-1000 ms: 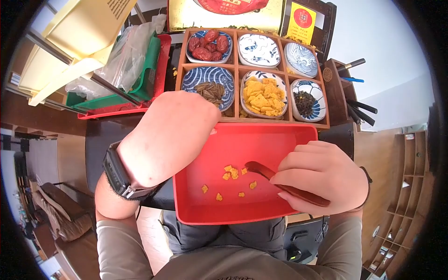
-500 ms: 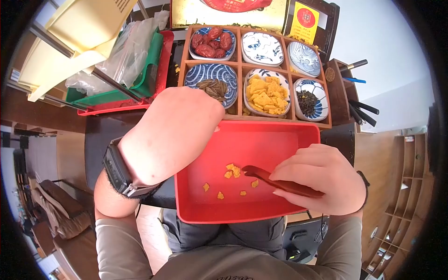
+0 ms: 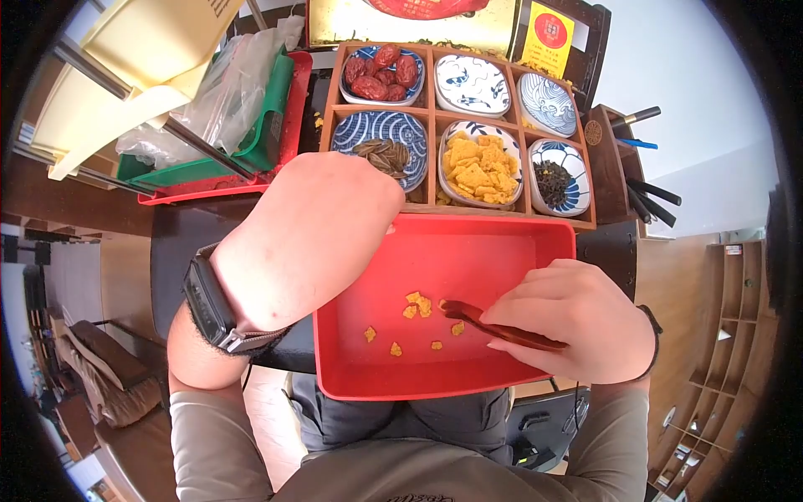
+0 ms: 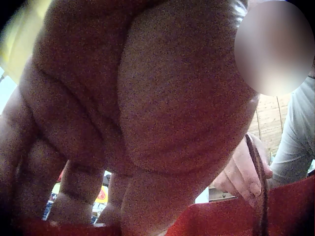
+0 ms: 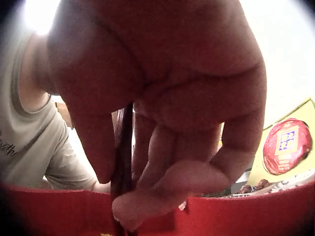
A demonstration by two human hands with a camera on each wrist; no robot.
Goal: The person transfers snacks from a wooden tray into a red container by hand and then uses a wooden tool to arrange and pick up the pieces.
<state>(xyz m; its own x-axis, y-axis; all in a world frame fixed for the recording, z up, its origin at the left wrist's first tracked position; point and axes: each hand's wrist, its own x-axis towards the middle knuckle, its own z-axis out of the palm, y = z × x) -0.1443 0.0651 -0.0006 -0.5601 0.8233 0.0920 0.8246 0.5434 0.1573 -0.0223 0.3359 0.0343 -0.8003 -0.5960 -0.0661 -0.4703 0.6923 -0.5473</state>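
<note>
My left hand [image 3: 314,238] grips the far-left rim of a red plastic tray [image 3: 360,376]. Its thumb lies on the inner side, and in the left wrist view its fingers go down behind the rim. Dark wooden tongs [image 3: 523,337] are pinched in my right hand [image 3: 577,322], tilted over the tray's right half. The tongs' tip is at one small yellow flake [image 3: 442,305]. Several similar flakes [image 3: 425,308] lie scattered on the tray floor. In the right wrist view, thumb and fingers close around the tongs [image 5: 123,152].
Behind the tray is a divided wooden box [image 3: 433,155] with bowls of red dates [image 3: 369,87], yellow flakes [image 3: 478,167], brown seeds [image 3: 385,155] and dark dried leaves [image 3: 550,184]. A green basket [image 3: 272,125] with plastic bags stands left, a pen holder [image 3: 604,142] right.
The tongs' tip first shifted slightly left over the flake beside the cluster, then back a little right, with the flake at its end. My left hand stays on the rim.
</note>
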